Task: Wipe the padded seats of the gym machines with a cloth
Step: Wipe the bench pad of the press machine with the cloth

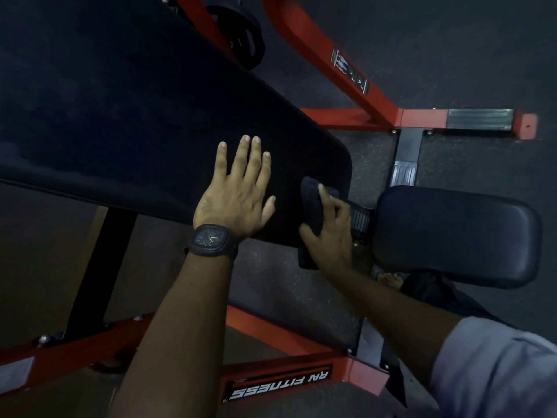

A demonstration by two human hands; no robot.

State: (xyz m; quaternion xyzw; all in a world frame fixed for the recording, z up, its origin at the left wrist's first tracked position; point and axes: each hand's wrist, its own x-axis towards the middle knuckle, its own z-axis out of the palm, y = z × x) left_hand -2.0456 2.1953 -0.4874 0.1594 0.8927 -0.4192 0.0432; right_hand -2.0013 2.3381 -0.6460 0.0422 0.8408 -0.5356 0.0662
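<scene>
— In the head view, where's the cloth?
— In my right hand (328,233). My fingers curl round the dark cloth (312,200) and press it on the lower-right end of the long pad (150,116), close to its rounded corner.
— And your other hand?
— My left hand (233,188) lies flat on the same pad just left of the cloth, fingers straight and spread, holding nothing.
— Which way does that pad run?
— Up and to the left, away from the cloth. Nearly all of it lies beyond my left hand, so I judge the wipe must travel that way, and my left hand sits in its path.
— The other cushion?
— The small seat pad (458,236) is to the right, across a gap, nearer my right hand.
</scene>
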